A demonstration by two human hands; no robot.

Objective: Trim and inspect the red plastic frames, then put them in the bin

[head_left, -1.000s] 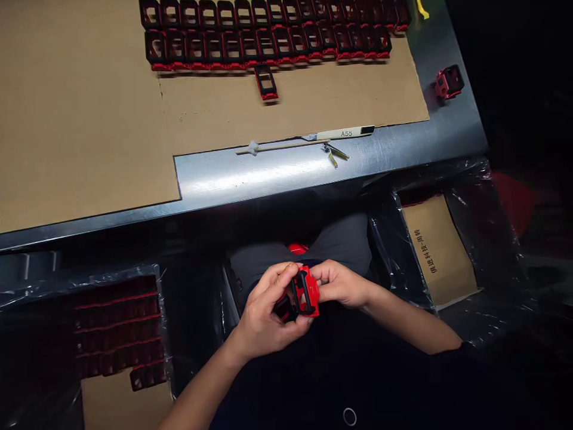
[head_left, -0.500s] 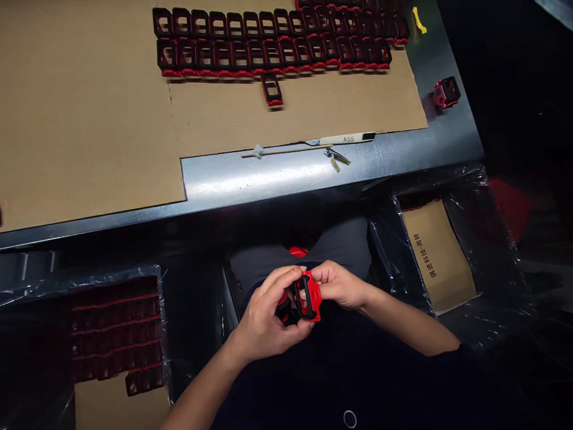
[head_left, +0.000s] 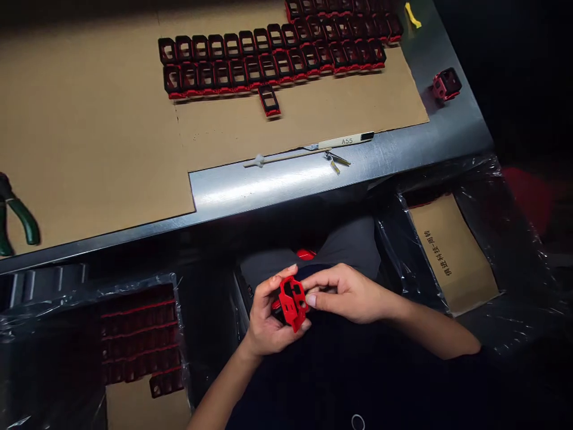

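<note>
My left hand [head_left: 268, 325] is closed around a red and black plastic frame [head_left: 290, 307] held in front of my lap. The frame's red side with cut-outs faces up, and part of its black side is hidden by my palm. From the right, my right hand [head_left: 347, 292] pinches the frame's edge with thumb and forefinger. Whether something small also sits between those fingertips, I cannot tell. Similar frames [head_left: 224, 74] stand in rows on a cardboard sheet [head_left: 111, 143], and a single one [head_left: 268, 101] is set in front of them.
On the metal table edge [head_left: 228, 191] lie a white tool marked A55 [head_left: 347, 141], a cotton-tipped stick [head_left: 290, 157] and a nail clipper [head_left: 336, 160]. Green-handled pliers [head_left: 27, 222] rest at left. Plastic-lined boxes hold frames [head_left: 143, 328] at left and cardboard [head_left: 456, 257] at right.
The frame has turned so its red side faces up. My right hand has shifted from its top to its right edge. The view has moved, bringing the pliers in at left.
</note>
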